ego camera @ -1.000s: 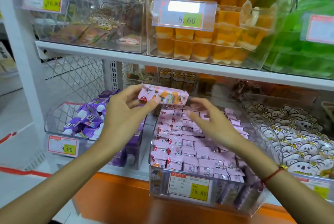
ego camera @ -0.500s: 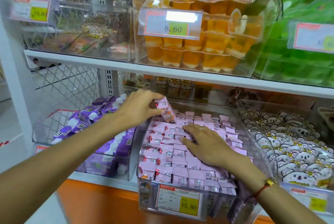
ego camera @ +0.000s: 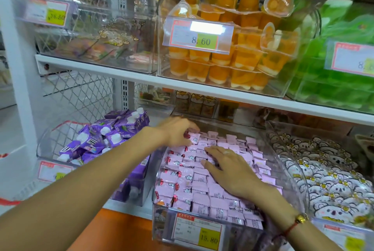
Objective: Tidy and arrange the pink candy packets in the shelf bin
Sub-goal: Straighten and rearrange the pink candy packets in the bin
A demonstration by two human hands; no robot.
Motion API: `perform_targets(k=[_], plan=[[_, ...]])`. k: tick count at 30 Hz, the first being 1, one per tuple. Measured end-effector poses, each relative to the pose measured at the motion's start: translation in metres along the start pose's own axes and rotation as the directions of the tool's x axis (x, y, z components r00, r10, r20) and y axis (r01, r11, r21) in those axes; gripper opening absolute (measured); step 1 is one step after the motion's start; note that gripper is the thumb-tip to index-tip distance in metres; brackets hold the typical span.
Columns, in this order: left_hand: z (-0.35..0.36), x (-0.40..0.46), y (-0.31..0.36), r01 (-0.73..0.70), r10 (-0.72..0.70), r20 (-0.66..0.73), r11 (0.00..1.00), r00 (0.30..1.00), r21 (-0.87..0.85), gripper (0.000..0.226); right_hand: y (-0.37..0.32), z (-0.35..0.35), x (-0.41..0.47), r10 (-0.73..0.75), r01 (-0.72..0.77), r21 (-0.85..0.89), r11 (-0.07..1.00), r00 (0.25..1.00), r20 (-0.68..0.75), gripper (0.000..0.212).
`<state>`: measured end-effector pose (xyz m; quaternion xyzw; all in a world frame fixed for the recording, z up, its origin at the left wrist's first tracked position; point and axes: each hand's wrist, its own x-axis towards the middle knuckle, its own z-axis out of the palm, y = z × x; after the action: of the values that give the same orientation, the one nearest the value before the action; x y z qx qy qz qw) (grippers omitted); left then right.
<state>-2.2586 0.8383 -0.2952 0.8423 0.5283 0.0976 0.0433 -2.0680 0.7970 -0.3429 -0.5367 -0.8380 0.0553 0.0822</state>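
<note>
My left hand [ego camera: 178,132] pinches one candy packet [ego camera: 193,136] at the back left corner of the clear bin [ego camera: 162,222]. My right hand [ego camera: 228,171] lies flat, fingers straight, on the packed rows [ego camera: 194,186] (mid-bin). Risk: forcing this packet in could buckle neighbouring rows, or my palm could drag packets askew.

I see left hand [ego camera: 178,131] pinching pink packet [ego camera: 192,136] at bin [ego camera: 159,206] back-left corner; right hand [ego camera: 228,167] flat on pink packets [ego camera: 182,179].

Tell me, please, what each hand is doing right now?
Left hand: fingers curled on a pink candy packet at the bin's back.
Right hand: open, flat on the packets.
</note>
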Motion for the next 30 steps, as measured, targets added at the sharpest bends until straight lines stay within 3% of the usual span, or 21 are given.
perform_targets(k=[3, 5, 7, 12, 20, 22, 24, 27, 30], plan=[[-0.003, -0.029, -0.001, -0.042, 0.034, -0.186, 0.998, 0.982, -0.037, 0.037, 0.001, -0.003, 0.002, -0.016, 0.016, 0.005, 1.000, 1.000, -0.017, 0.055], [0.005, -0.060, 0.000, -0.038, -0.023, -0.415, 0.990, 0.910, -0.137, 0.034, 0.000, -0.006, 0.008, -0.063, 0.064, 0.006, 0.998, 0.989, -0.132, 0.052], [0.015, -0.088, 0.002, -0.028, -0.120, -0.538, 0.966, 0.835, -0.258, 0.032, -0.005, -0.009, 0.016, -0.128, 0.139, 0.047, 0.989, 0.975, -0.179, 0.052], [0.032, -0.115, 0.003, 0.072, -0.269, -0.420, 0.901, 0.867, -0.428, 0.028, -0.018, 0.002, 0.040, -0.149, 0.144, 0.130, 0.981, 0.988, 0.036, 0.051], [0.034, -0.116, 0.002, 0.091, -0.355, -0.372, 0.816, 0.858, -0.570, 0.014, -0.018, -0.002, 0.050, -0.107, 0.094, 0.096, 0.991, 0.984, 0.145, 0.043], [0.035, -0.115, 0.000, 0.092, -0.363, -0.357, 0.801, 0.861, -0.592, 0.019, -0.017, -0.012, 0.056, -0.116, 0.072, 0.222, 0.972, 0.976, 0.187, 0.038], [0.037, -0.114, -0.001, 0.092, -0.370, -0.343, 0.784, 0.863, -0.614, 0.023, -0.015, -0.023, 0.065, -0.079, 0.025, 0.351, 0.936, 0.987, 0.142, 0.032], [0.041, -0.112, -0.002, 0.081, -0.374, -0.354, 0.776, 0.857, -0.625, 0.024, -0.009, -0.025, 0.083, 0.038, -0.026, 0.326, 0.945, 0.999, -0.030, 0.019], [0.043, -0.112, -0.003, 0.085, -0.379, -0.348, 0.772, 0.858, -0.630, 0.027, -0.006, -0.012, 0.096, 0.108, -0.063, 0.355, 0.933, 0.988, -0.110, 0.009]])
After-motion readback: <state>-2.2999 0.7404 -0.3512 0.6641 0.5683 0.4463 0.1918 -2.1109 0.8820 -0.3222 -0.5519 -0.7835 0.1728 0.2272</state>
